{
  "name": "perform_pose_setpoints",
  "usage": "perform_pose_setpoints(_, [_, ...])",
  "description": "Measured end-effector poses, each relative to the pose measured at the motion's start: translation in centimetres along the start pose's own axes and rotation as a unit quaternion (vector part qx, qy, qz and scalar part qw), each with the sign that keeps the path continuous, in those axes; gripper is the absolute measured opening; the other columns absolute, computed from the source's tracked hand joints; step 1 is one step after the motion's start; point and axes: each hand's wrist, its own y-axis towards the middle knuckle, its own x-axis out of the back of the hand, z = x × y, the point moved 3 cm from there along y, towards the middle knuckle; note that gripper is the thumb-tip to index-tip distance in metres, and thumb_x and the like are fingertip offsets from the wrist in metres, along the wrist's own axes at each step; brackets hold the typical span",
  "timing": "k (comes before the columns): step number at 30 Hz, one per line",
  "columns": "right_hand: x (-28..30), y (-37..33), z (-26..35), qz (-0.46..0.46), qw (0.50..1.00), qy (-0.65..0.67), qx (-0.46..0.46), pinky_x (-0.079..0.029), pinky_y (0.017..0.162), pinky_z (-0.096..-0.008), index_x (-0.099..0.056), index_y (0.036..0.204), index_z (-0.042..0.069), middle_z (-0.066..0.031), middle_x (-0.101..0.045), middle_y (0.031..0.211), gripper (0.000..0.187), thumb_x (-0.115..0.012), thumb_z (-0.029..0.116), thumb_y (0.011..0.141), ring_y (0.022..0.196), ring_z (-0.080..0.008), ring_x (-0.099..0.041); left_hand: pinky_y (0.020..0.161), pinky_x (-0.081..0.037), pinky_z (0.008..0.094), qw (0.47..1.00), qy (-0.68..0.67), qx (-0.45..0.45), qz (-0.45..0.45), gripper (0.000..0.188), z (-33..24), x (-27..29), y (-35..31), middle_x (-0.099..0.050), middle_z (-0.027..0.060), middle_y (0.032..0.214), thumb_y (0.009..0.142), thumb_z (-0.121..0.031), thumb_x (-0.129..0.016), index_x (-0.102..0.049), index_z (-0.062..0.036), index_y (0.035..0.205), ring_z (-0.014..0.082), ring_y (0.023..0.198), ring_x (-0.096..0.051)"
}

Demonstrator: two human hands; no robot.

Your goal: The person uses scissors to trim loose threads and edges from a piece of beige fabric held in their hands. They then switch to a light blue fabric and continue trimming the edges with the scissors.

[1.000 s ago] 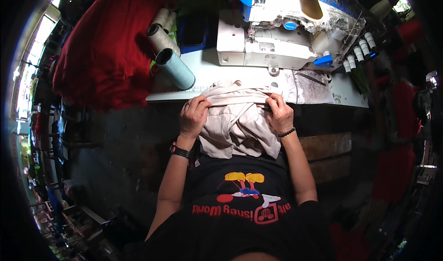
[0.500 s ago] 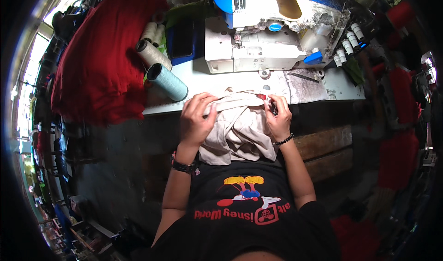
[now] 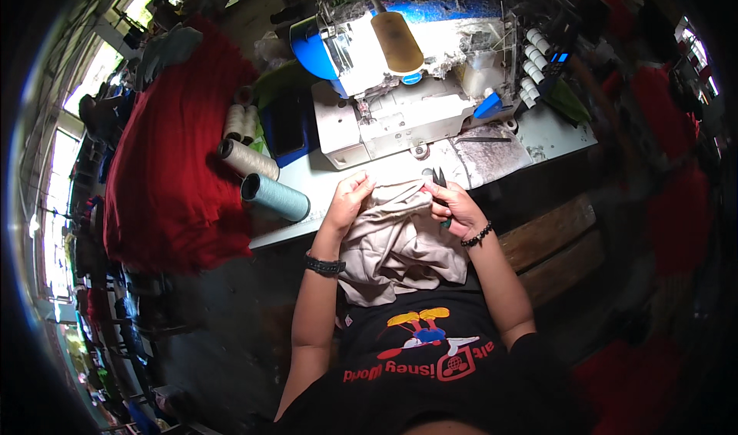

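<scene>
A crumpled beige cloth [image 3: 400, 243] lies over my lap and reaches up to the table's front edge. My left hand [image 3: 350, 203] is closed on its upper left edge, fingers pinching the fabric. At the upper right edge, my right hand [image 3: 458, 210] is closed around small dark scissors [image 3: 439, 177], their blades pointing up and away from me. Its thumb and fingers also touch the cloth there, next to a tiny red spot. The scissors' handles are mostly hidden in my palm.
A white sewing machine [image 3: 407, 124] stands on the white table [image 3: 315, 204]. Left of it are a teal thread cone [image 3: 277, 197], a cream cone [image 3: 250, 160], a dark phone [image 3: 289, 130] and a large red fabric heap [image 3: 173, 166]. A wooden bench [image 3: 550, 235] is at right.
The view has shifted and tilted. My left hand's fingers have drawn together on the cloth edge. The scissors now stick out above my right hand, where they were mostly covered before.
</scene>
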Motion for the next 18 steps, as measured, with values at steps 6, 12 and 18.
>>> perform_pose_setpoints(6, [-2.9,-1.4,1.1,-0.045,0.987,-0.153,0.036,-0.027,0.041,-0.0167,-0.06,0.088,0.008,0.007,-0.051,0.064,0.014,-0.063,0.022,0.088,0.047,0.0005,-0.036,0.078,-0.04,0.0202,0.996,-0.089,-0.019,-0.019,0.024,-2.8,-0.6,-2.2,-0.059,0.0013,0.091,0.096,-0.019,-0.047,-0.058,0.0012,0.101,0.0071,0.085,-0.052])
perform_pose_setpoints(12, [-4.3,-2.2,1.2,-0.043,0.963,-0.245,0.099,-0.029,0.046,-0.0159,-0.064,0.097,0.004,0.0065,-0.056,0.068,0.016,-0.066,0.016,0.085,0.053,0.0008,-0.041,0.081,-0.043,0.0252,0.983,0.132,-0.064,-0.11,0.029,-4.6,-1.3,-3.6,-0.062,0.007,0.096,0.091,-0.024,-0.059,-0.059,-0.0011,0.108,0.0122,0.09,-0.055])
perform_pose_setpoints(18, [-5.4,-2.6,0.4,-0.007,0.959,-0.265,0.096,-0.034,0.051,-0.0161,-0.065,0.099,0.0,0.0059,-0.057,0.07,0.019,-0.063,0.014,0.087,0.058,0.0006,-0.044,0.081,-0.045,0.0306,0.942,0.3,-0.138,-0.062,0.021,-6.0,-2.2,-3.4,-0.066,0.0096,0.089,0.082,-0.017,-0.067,-0.067,-0.0016,0.096,0.0195,0.088,-0.06])
